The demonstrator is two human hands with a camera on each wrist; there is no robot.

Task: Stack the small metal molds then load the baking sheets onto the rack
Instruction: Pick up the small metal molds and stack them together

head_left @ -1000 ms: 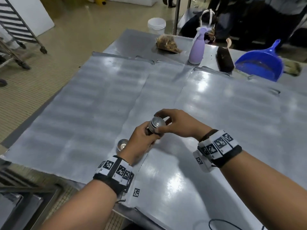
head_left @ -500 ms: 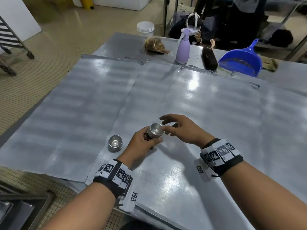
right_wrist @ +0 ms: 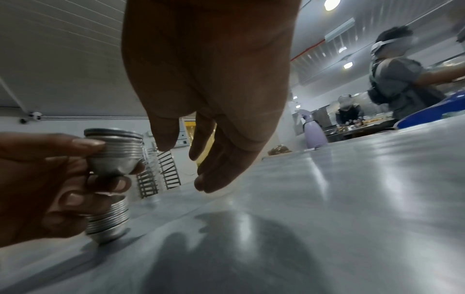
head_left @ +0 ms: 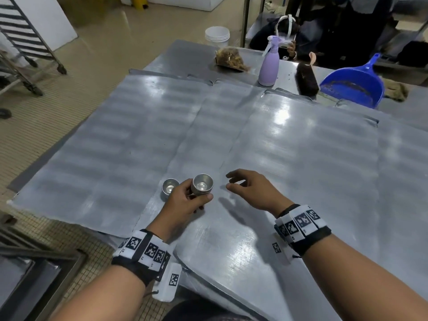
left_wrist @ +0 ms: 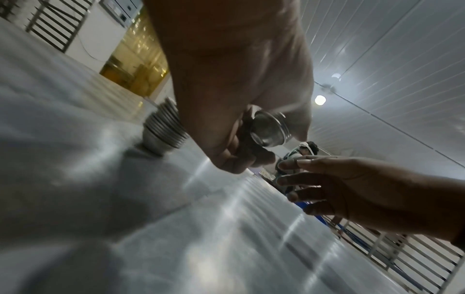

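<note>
Right now the left hand (head_left: 185, 200) is gripping a nested stack of molds (head_left: 202, 186) w/ thumb & fingers curled round it, lifted off the baking sheet (head_left: 301, 158). A 2nd mold stack (head_left: 169, 188) is standing on the sheet just beside that hand. The right hand (head_left: 251, 189) is hovering nearby, fingers relaxed, holding nothing.

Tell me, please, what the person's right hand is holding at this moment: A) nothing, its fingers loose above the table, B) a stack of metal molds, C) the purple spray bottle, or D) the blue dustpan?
A: the right hand hovers with relaxed, empty fingers, while the left hand grips the stack of molds.
</note>
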